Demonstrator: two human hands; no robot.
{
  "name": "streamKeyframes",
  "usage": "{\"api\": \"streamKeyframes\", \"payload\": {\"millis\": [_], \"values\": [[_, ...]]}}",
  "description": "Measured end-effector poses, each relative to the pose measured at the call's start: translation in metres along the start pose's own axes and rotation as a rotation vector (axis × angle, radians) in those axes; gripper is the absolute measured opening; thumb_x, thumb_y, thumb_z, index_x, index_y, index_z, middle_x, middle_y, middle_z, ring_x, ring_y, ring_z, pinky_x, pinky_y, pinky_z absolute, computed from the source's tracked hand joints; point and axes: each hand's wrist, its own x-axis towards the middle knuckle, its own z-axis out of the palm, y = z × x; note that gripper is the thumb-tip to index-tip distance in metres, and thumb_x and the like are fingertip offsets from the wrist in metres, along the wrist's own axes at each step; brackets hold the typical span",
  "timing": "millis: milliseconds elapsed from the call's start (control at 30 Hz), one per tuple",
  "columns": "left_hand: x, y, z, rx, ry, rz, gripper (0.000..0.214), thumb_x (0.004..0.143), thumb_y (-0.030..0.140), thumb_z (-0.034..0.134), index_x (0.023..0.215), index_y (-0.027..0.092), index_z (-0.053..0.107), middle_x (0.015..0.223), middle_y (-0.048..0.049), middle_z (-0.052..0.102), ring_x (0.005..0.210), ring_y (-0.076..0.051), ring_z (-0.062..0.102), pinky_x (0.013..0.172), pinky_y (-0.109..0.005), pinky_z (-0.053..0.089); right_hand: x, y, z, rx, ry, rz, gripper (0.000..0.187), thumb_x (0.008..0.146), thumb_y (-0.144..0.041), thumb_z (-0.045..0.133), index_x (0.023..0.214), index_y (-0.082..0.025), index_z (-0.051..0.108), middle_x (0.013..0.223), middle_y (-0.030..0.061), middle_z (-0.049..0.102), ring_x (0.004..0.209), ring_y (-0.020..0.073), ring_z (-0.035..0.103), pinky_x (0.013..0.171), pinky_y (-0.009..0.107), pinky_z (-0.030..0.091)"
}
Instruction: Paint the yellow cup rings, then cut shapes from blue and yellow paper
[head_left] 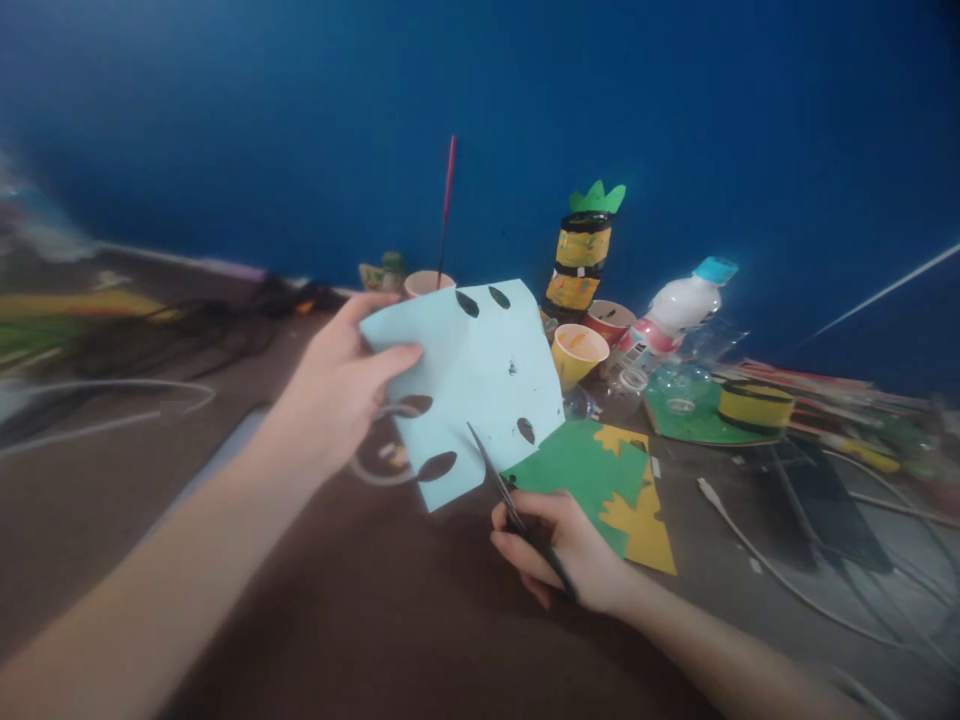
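- Left hand (337,388): thumb and fingers pinched on the left edge of a pale blue paper sheet (491,365), held up in front of the person; leaf-shaped holes through it.
- Right hand (559,548): curled around the handles of dark scissors (506,496), blade at the sheet's lower edge; how far the blades are parted, cannot tell.
- Paper cup (429,284), behind the sheet: red-handled stick (449,185) standing in it.
- Yellow paper cup (568,374), right of the sheet: orange streaks inside.
- Red paper cup (610,336), just behind: something dark inside, unclear.
- White plastic bottle (673,306): tilted, blue cap on; contents hidden.
- Yellow-and-black banded cylinder (583,248): upright behind the cups, green paper crown (598,198) on top.
- Green paper (577,468), below the cups: overlaps yellow cut paper (651,540).
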Motion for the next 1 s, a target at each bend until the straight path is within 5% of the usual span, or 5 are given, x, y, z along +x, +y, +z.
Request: {"api": "streamKeyframes", "payload": {"millis": [1000], "values": [[0.005,-0.012,-0.009,0.183,-0.148,0.039,0.042,0.064,0.022,0.073,0.103,0.026,0.059,0.087,-0.0047,0.067,0.068,-0.023,0.065,0.046,-0.03,0.054,-0.002,0.009,-0.002,0.034,-0.19,0.086,0.021,0.082,-0.033,0.058,0.072,-0.015,0.051,0.043,-0.009,0.043,0.031,0.0026,0.039,0.029,0.012,0.029]]}}
